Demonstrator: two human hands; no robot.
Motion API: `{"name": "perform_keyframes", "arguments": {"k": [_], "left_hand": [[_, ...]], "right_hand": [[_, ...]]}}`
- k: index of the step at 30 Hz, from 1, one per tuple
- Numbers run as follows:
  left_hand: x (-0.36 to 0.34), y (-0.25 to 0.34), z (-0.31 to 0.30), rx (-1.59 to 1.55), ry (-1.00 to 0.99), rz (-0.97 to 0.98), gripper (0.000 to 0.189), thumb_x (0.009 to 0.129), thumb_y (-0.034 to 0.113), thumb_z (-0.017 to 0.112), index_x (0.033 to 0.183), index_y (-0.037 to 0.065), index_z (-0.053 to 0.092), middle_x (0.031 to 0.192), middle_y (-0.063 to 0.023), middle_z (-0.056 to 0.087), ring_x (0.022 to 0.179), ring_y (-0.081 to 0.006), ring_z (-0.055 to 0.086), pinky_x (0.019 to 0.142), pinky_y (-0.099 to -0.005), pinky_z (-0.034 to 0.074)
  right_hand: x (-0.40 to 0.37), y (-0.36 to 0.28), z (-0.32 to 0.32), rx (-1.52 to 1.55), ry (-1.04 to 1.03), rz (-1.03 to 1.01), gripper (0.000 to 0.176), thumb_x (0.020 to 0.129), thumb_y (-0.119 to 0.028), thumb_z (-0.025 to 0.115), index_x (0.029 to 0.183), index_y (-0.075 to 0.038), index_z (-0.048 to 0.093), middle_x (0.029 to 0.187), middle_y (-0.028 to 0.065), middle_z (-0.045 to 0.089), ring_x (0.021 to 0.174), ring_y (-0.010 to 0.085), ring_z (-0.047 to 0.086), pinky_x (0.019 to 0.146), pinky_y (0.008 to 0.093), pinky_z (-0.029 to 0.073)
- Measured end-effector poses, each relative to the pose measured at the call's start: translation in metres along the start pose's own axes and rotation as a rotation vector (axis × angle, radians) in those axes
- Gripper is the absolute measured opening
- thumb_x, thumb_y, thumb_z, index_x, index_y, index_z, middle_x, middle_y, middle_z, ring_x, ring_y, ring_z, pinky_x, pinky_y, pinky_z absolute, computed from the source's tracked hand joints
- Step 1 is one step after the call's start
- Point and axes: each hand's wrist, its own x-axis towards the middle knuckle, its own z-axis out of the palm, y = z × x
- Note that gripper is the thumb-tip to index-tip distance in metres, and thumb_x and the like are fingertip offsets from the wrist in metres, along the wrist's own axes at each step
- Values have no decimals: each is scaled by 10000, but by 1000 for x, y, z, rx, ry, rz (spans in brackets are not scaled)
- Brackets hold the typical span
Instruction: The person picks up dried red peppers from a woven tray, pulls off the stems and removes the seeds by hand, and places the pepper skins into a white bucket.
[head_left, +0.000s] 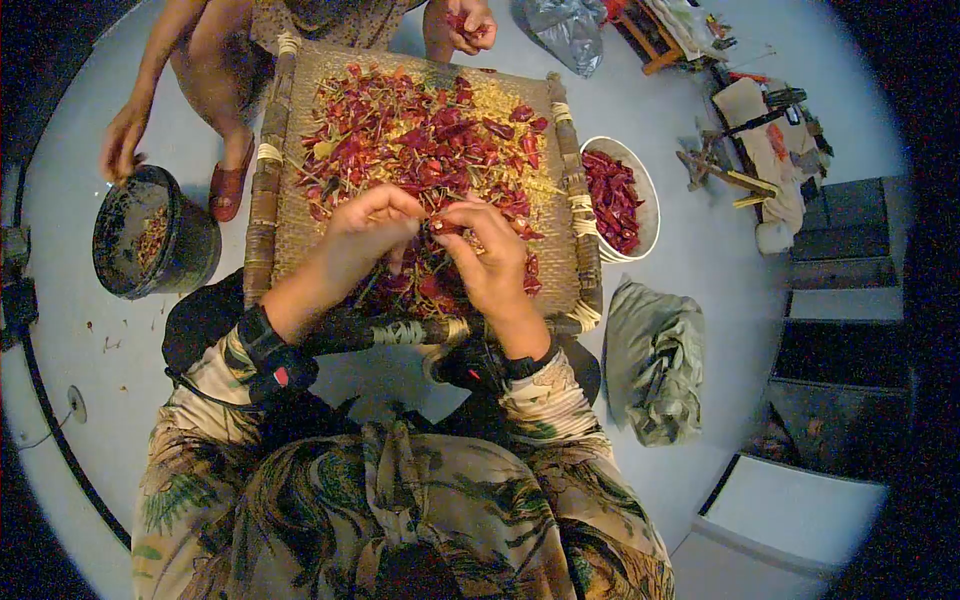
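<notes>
Dried red chilies (pixel 400 130), mixed with yellow seeds (pixel 495 100) and stems, lie spread over a woven tray (pixel 295 200) with a wooden frame. Above the near half of the tray, my left hand (pixel 375 225) has its fingers pinched together at a chili. My right hand (pixel 485 250) is beside it, thumb and index finger closed on a red chili (pixel 445 227). The fingertips of both hands nearly meet. Whether my left hand grips the same chili or its stem is too small to tell.
A white bucket (pixel 650 205) of red chilies stands right of the tray, with a greenish sack (pixel 655 365) below it. At left is a black bucket (pixel 195 240) with scraps. Across the tray, a co-worker's hand (pixel 125 140) hangs over that bucket; their other hand (pixel 470 28) holds chilies.
</notes>
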Motion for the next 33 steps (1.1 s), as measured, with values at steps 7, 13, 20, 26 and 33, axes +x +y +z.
{"name": "perform_keyframes", "arguments": {"k": [7,13,20,26,33], "left_hand": [[-1,-14,4,391,83,214,75,835,88,627,807,39,577,702,35,531,632,-29,459,554,-201,383],[-5,-15,2,680,69,204,89,811,84,624,804,18,564,692,-71,553,639,-144,524,595,-285,423],[-6,-22,4,849,9,124,94,805,86,583,800,5,536,704,-156,550,658,-269,554,619,-357,438],[-7,-20,11,711,95,167,82,805,71,572,791,13,516,677,-104,525,630,-199,524,585,-320,413],[4,-41,8,377,182,160,83,841,100,541,773,53,528,656,25,470,588,-62,455,505,-228,355]], "right_hand": [[1,0,3,-168,-56,-142,185,714,-25,646,883,-27,570,887,123,610,873,309,591,922,452,432],[-5,5,5,-193,-139,-215,206,693,-4,614,892,-19,563,878,144,592,864,327,581,915,468,436],[-17,12,12,-274,-200,-176,195,670,35,635,846,-9,564,840,135,592,818,322,584,844,423,473],[-15,5,8,-232,-198,-118,198,716,-29,577,911,-1,568,912,181,583,926,374,559,836,428,456],[-9,-2,11,-85,-55,20,127,750,-51,621,867,-23,582,839,141,598,808,324,582,708,390,473]]}}
